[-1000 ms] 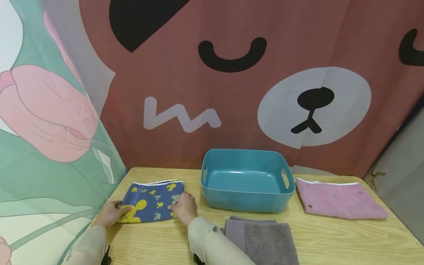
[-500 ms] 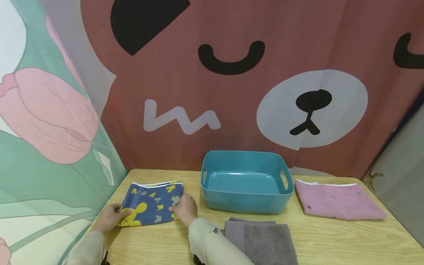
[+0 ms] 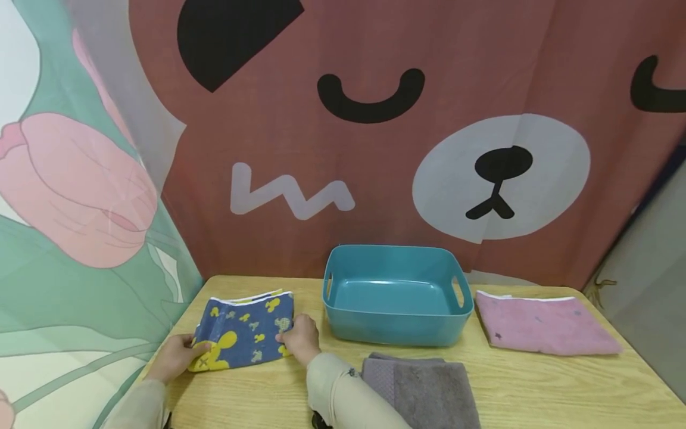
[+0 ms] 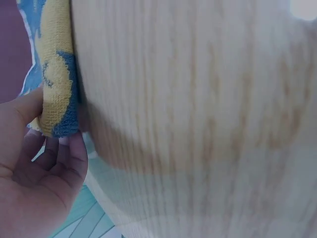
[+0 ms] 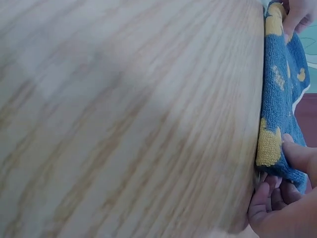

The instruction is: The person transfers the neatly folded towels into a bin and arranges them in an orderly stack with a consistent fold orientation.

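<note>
A folded blue towel (image 3: 249,330) with yellow cartoon shapes and a white edge lies at the left of the table. My left hand (image 3: 174,356) grips its near left corner, thumb on top and fingers beneath, as the left wrist view shows. At the near right corner my right hand (image 3: 301,339) pinches the same towel the same way. In the right wrist view the towel's folded front edge (image 5: 275,84) stretches between both hands, close along the tabletop.
A teal plastic basket (image 3: 396,328) with side handle holes stands at the back middle. Right of it lies a folded pink towel (image 3: 546,325). A folded grey towel (image 3: 429,393) sits at the front middle of the wooden table (image 3: 536,387). A bear-print curtain (image 3: 375,179) hangs behind.
The blue towel's near left corner has come slightly toward me with my left hand, so the towel sits a little more tilted. Both hands keep their hold; the camera view has shifted slightly.
</note>
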A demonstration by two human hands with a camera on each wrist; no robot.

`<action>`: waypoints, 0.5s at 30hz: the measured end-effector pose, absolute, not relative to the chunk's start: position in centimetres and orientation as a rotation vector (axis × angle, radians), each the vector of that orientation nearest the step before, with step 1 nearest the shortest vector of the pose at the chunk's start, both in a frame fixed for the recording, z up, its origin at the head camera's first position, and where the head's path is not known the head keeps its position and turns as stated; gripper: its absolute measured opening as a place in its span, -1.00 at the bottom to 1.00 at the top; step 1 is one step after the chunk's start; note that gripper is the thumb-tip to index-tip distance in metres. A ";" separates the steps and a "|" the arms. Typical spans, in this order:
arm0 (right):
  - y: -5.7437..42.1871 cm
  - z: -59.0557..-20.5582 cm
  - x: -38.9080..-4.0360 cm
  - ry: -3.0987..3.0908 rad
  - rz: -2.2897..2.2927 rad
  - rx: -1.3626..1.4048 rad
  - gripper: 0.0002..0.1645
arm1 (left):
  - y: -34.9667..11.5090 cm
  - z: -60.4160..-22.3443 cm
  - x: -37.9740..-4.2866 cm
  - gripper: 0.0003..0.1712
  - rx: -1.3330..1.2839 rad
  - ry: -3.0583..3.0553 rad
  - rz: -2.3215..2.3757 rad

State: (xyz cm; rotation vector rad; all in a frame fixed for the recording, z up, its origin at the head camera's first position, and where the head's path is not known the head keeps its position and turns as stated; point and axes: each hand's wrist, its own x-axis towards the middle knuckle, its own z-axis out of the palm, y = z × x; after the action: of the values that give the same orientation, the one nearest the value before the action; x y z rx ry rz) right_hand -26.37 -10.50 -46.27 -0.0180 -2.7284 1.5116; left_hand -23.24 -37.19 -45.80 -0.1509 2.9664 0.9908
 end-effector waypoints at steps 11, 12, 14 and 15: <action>-10.8 -46.0 -26.4 -2.663 1.601 -0.004 -0.55 | -37.3 -45.8 -22.8 -0.22 -0.247 2.900 1.138; -10.8 -45.8 -26.4 -2.648 1.619 -0.003 -0.56 | -37.1 -45.6 -22.7 -0.26 -0.259 2.903 1.159; -10.8 -45.5 -26.3 -2.622 1.643 0.006 -0.59 | -36.9 -45.4 -22.5 -0.31 -0.277 2.912 1.190; -10.7 -45.4 -26.2 -2.607 1.670 0.010 -0.60 | -36.9 -45.3 -22.3 -0.31 -0.283 2.916 1.197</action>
State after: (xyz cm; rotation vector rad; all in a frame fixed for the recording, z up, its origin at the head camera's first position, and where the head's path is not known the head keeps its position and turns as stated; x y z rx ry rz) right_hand -26.17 -10.71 -45.38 0.0105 -2.6071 1.6696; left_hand -22.33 -36.85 -45.33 -0.2825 2.9163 1.1975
